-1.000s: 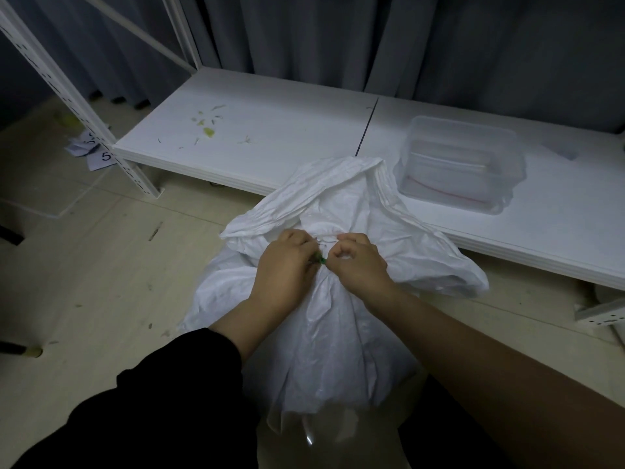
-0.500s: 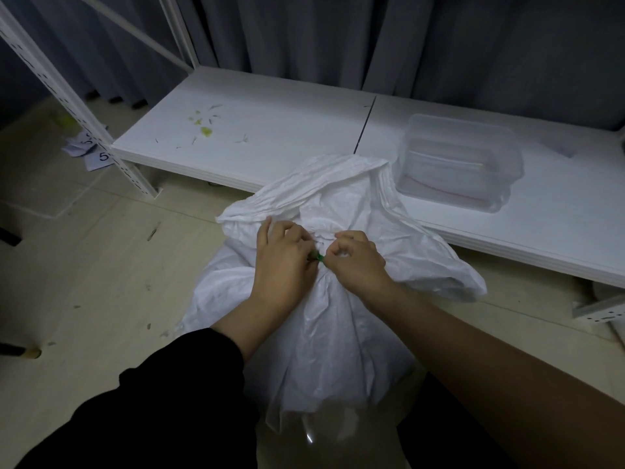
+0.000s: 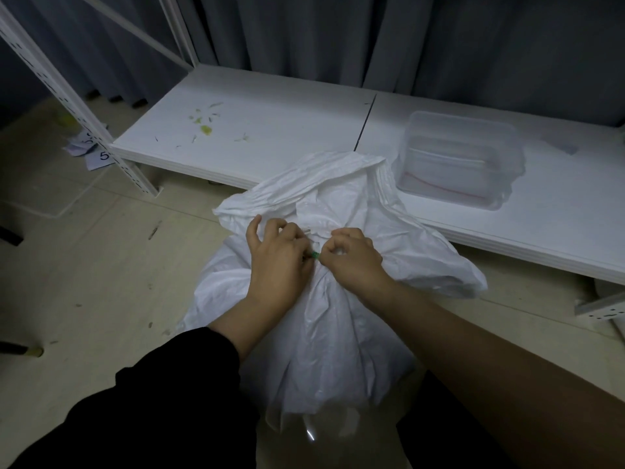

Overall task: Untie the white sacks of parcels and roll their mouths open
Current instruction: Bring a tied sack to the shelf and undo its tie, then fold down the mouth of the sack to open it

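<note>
Head view: a tied white sack point(image 3: 324, 333) stands on the floor point(image 3: 101, 282) just before a low white shelf point(image 3: 270, 130) — left hand point(image 3: 277, 265) and right hand point(image 3: 356, 262) meet at its gathered neck, curled fingers point(image 3: 343, 235) pinching a green tie point(image 3: 315, 254).

A loose black sleeve point(image 3: 176, 394) ends short of the left grip point(image 3: 279, 262); the right forearm point(image 3: 490, 360) is bare.

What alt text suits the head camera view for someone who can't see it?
The left hand and right hand pinch a green tie cinching the neck of a white sack on the floor. Behind it, a clear plastic tub sits on a low white shelf.
</note>
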